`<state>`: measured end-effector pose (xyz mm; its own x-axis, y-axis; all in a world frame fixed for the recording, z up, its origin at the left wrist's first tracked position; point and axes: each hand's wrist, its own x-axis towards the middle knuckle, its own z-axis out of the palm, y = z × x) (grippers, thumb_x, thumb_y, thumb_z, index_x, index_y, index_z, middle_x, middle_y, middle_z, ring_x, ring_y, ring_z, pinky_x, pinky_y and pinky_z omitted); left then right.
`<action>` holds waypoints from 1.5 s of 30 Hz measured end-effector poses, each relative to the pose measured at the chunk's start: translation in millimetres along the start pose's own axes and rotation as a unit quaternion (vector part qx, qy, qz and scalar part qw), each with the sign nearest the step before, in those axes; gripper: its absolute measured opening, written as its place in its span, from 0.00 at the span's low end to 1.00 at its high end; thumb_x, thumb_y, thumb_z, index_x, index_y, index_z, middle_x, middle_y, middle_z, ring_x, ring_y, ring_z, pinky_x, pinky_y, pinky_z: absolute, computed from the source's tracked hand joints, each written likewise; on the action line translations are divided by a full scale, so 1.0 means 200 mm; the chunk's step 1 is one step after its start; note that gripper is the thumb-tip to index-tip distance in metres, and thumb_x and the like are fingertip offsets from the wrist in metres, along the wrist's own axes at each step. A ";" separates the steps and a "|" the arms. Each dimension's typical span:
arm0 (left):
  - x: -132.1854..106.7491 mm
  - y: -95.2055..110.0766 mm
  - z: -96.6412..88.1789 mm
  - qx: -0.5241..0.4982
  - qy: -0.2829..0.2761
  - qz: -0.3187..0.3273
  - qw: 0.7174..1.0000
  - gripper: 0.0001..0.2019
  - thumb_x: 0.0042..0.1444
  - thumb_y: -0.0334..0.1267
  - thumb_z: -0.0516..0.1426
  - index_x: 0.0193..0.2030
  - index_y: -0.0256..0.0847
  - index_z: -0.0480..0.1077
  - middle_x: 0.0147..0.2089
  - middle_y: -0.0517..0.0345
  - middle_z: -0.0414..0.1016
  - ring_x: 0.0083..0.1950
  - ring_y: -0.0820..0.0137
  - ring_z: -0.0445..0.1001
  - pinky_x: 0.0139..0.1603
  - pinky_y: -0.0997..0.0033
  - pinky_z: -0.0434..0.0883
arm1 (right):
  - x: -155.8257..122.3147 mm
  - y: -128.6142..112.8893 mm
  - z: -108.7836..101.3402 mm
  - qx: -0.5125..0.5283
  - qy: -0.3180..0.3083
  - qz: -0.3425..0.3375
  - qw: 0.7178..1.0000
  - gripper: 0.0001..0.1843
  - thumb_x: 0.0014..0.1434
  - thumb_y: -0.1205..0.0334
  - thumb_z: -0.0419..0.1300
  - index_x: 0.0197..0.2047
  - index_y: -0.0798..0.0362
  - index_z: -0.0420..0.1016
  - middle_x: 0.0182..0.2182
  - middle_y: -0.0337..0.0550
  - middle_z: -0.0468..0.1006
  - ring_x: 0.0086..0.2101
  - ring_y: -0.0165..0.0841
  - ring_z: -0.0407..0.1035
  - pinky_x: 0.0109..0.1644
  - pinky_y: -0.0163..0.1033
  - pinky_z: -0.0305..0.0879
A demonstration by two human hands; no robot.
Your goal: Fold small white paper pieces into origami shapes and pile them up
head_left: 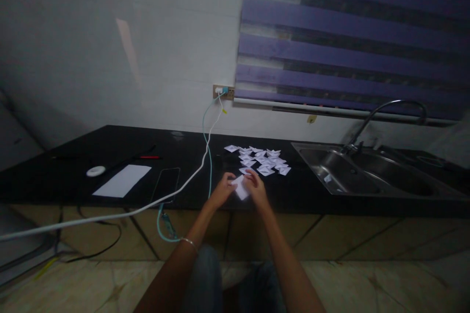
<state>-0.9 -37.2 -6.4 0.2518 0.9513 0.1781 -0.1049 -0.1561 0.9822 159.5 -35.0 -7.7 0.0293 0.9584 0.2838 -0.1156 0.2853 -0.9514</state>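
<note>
Both my hands meet over the front edge of a black counter (pixel 110 146). My left hand (pixel 222 190) and my right hand (pixel 255 187) pinch a small white piece of paper (pixel 241 189) between them, fingers closed on it from either side. Just behind the hands lies a cluster of several small folded white paper pieces (pixel 261 159) on the counter. A thin bracelet (pixel 190 243) sits on my left wrist.
A white sheet (pixel 122 180), a dark phone (pixel 166 183), a round white object (pixel 96 171) and a red pen (pixel 150 157) lie to the left. White and teal cables (pixel 207 146) run from a wall socket (pixel 223 91) across the counter. A steel sink (pixel 367 171) with tap (pixel 389 107) is right.
</note>
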 end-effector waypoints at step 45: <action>0.08 -0.04 -0.05 -0.076 0.041 -0.019 0.996 0.12 0.43 0.41 0.58 0.30 0.32 0.75 0.25 0.56 0.70 0.23 0.76 0.63 0.22 0.78 0.56 | -0.06 -0.04 0.02 -0.159 -0.101 -0.151 0.970 0.11 0.51 0.67 0.60 0.36 0.46 0.81 0.44 0.44 0.73 0.47 0.38 0.66 0.48 0.42 0.64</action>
<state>-5.2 -19.2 -11.7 0.1786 0.9754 0.1293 -0.2420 -0.0838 0.9667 156.0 -49.4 -2.5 -0.1846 0.8194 0.5427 0.1818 0.5711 -0.8005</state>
